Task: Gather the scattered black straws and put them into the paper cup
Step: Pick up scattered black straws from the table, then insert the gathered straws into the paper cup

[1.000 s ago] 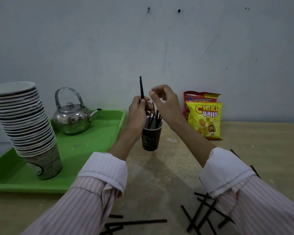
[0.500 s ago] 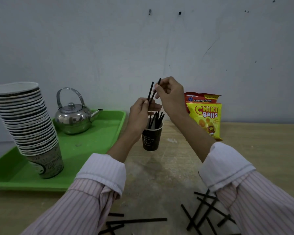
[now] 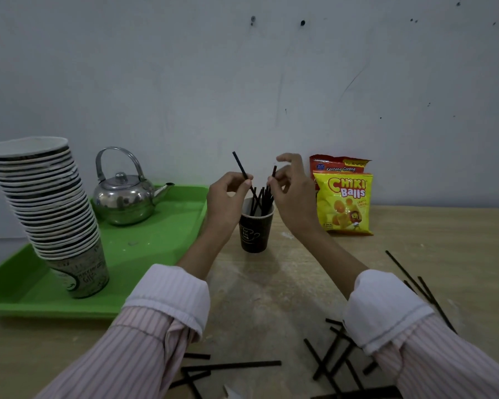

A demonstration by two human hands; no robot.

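Observation:
A dark paper cup stands on the wooden table in the middle, with several black straws sticking out of it. My left hand is just left of the cup's rim and pinches a black straw that slants up to the left. My right hand hovers above the cup's right side; thumb and forefinger pinch the top of another straw whose lower end is in the cup. More black straws lie scattered on the near table, and others lie by my right sleeve.
A green tray on the left holds a tall leaning stack of paper cups and a steel kettle. Two snack bags lean against the wall right of the cup. Long straws lie at the right.
My right hand has come down from above the cup with its straw, whose lower end now sits in the cup. The straw in my left hand has tilted from upright to slanting left.

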